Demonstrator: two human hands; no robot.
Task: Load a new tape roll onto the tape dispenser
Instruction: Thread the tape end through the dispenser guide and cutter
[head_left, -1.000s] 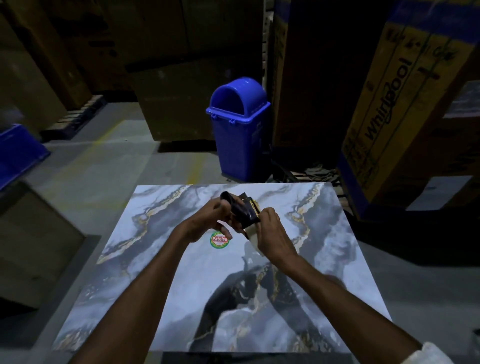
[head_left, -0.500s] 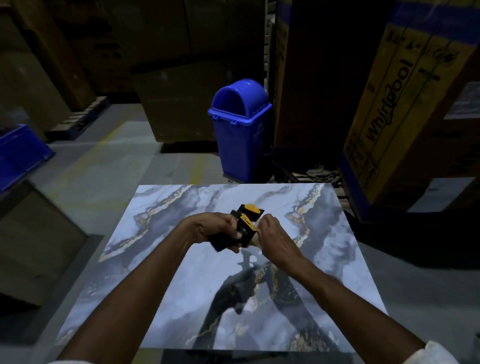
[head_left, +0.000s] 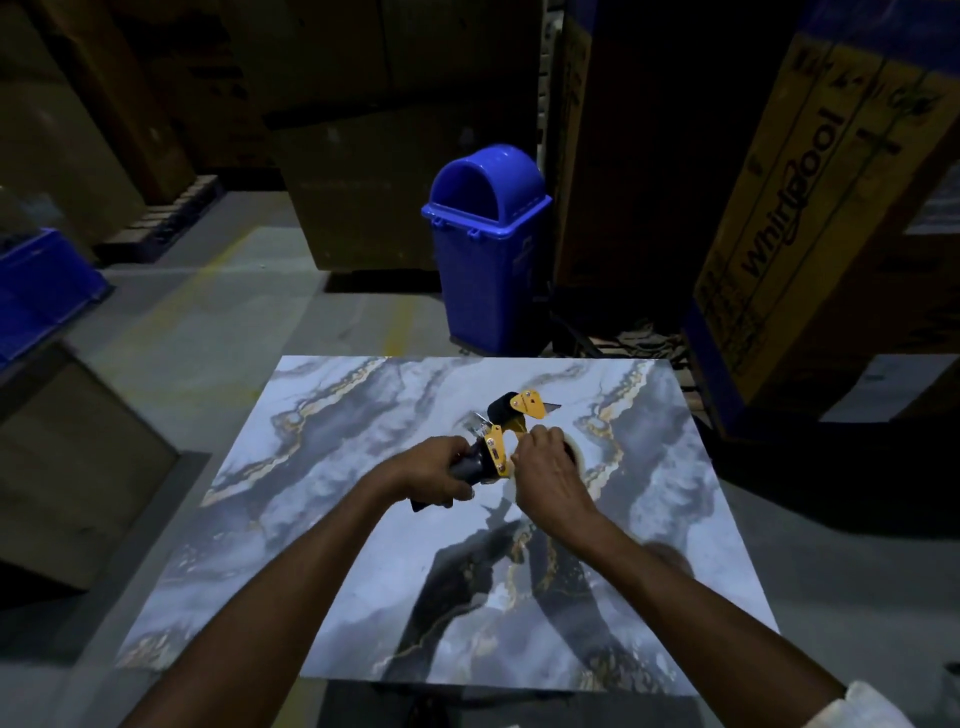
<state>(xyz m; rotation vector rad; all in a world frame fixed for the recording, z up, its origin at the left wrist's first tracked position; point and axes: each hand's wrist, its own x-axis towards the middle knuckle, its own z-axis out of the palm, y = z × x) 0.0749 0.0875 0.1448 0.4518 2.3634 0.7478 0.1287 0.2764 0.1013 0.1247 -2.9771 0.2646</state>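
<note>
Head view: hands (head_left: 434, 475) (head_left: 553, 475) grip dispenser (head_left: 501, 441) (blue bin's (head_left: 485, 249) contents unclear).

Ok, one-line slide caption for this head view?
Left hand grips a yellow-and-black tape dispenser over a marble-patterned table while right hand presses a tape roll against it.

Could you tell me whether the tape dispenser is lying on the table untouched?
No, the left hand grips the tape dispenser by its handle above the table.
</note>
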